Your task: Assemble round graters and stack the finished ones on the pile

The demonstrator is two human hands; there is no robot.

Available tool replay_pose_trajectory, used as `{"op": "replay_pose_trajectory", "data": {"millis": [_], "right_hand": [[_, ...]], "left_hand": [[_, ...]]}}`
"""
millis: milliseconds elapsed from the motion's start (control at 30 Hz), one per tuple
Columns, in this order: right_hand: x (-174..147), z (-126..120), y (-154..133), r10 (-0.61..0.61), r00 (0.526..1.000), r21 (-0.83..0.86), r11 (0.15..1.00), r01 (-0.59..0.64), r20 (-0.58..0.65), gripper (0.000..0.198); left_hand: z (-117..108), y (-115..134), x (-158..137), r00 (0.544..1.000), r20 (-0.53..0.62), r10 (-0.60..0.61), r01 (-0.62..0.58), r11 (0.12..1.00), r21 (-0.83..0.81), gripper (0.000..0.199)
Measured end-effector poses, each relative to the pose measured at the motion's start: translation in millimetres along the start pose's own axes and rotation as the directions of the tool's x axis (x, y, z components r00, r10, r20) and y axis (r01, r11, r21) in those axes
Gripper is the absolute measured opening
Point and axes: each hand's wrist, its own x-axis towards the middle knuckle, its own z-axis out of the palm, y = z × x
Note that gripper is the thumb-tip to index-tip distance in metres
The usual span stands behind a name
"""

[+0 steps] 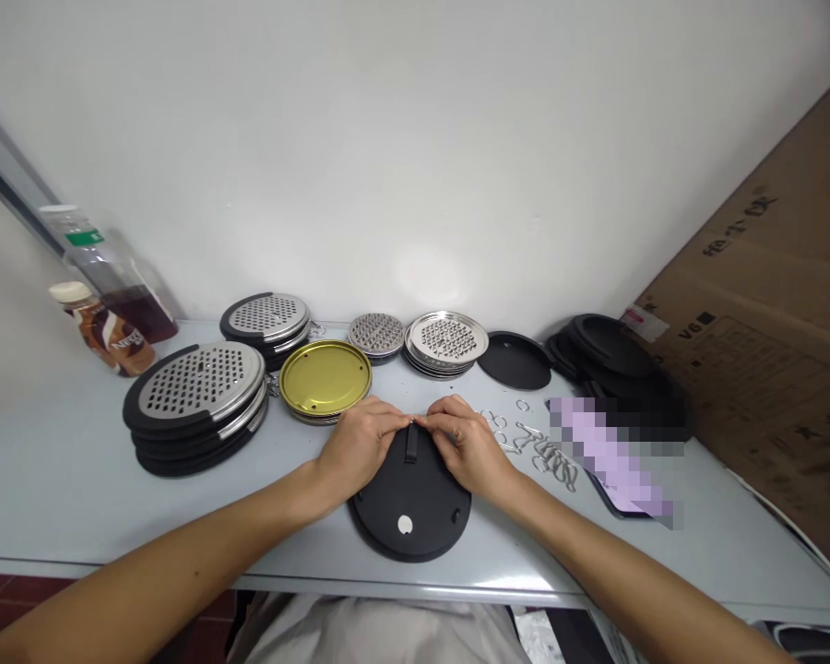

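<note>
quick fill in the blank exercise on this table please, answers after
The left hand and right hand are at the far edge of a disc coloured ____.
The white spot on it is ____ in shape.
The gold-coloured dish lies to the disc's ____.
The cardboard box stands on the far ____ of the scene.

Answers: black; round; left; right.

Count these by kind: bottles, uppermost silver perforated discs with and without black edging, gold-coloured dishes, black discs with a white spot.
Bottles: 2
Black-edged silver discs: 2
Unedged silver discs: 2
Gold-coloured dish: 1
Black disc with white spot: 1
Total: 8
</note>
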Motion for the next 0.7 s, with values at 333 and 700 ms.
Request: {"op": "replay_pose_trajectory", "data": {"millis": [333,700], "right_hand": [[-2,-6,-1,0.04,0.999,0.01,0.999,-0.04,0.007,0.03],[4,-21,-4,0.079,0.995,-0.024,0.997,-0.078,0.06,0.028]], "left_hand": [[-2,0,1,0.999,0.051,-0.007,0.009,0.999,-0.044,0.031],[-4,-3,5,0.994,0.093,-0.057,0.063,0.996,-0.057,0.027]]}}
